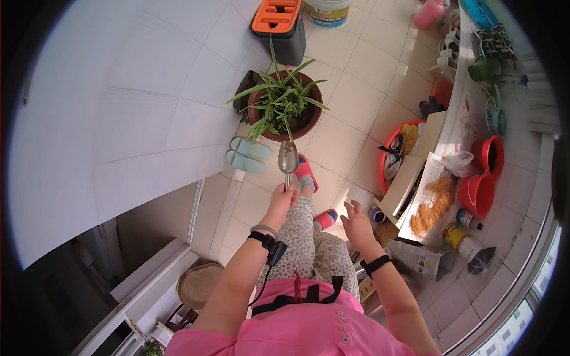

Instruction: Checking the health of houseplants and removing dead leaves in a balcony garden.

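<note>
My left hand [281, 204] is closed round the handle of a metal scoop [288, 156], held in front of my legs. The scoop's blade points away from me, toward the near rim of a round brown plant pot [309, 121]. In that pot grows a green plant [282, 101] with long, narrow leaves, and dark soil shows beside it. My right hand [358, 224] is raised over the floor to the right with its fingers apart, holding nothing. Nearest to it are a purple roll-like thing [376, 214] and a wooden board.
Pale green slippers [248, 155] lie left of the scoop. Beyond the pot stand a dark bin with an orange lid [277, 16] and a white bucket [328, 13]. At the right are a red basin [386, 155], orange-brown fibre [436, 204] on a sheet, and red buckets [477, 194].
</note>
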{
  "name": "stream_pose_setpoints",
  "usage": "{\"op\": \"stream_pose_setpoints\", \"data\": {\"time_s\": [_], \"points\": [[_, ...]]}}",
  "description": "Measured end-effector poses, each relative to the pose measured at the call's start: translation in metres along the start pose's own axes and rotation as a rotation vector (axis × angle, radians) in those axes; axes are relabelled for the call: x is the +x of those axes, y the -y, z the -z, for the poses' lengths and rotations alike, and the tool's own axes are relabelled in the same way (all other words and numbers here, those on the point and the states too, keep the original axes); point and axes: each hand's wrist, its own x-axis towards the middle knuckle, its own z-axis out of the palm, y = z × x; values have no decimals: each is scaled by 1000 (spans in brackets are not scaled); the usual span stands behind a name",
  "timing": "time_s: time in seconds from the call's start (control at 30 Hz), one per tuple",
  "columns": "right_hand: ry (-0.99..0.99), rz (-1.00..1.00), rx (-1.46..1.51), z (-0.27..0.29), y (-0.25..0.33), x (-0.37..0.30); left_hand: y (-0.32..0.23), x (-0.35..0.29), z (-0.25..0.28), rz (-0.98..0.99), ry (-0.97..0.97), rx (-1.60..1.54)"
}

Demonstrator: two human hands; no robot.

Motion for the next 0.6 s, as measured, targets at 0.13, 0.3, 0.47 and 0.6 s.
{"op": "stream_pose_setpoints", "data": {"time_s": [0.13, 0.3, 0.47, 0.6], "points": [[84, -56, -69, 11, -14, 43, -23, 23, 39, -70, -189, 27], [202, -76, -98, 35, -4, 122, -55, 57, 98, -214, -330, 313], [159, -2, -35, 43, 8, 214, -98, 100, 141, -241, -405, 647], [190, -38, 145, 30, -4, 286, -113, 143, 165, -186, -478, 699]]}}
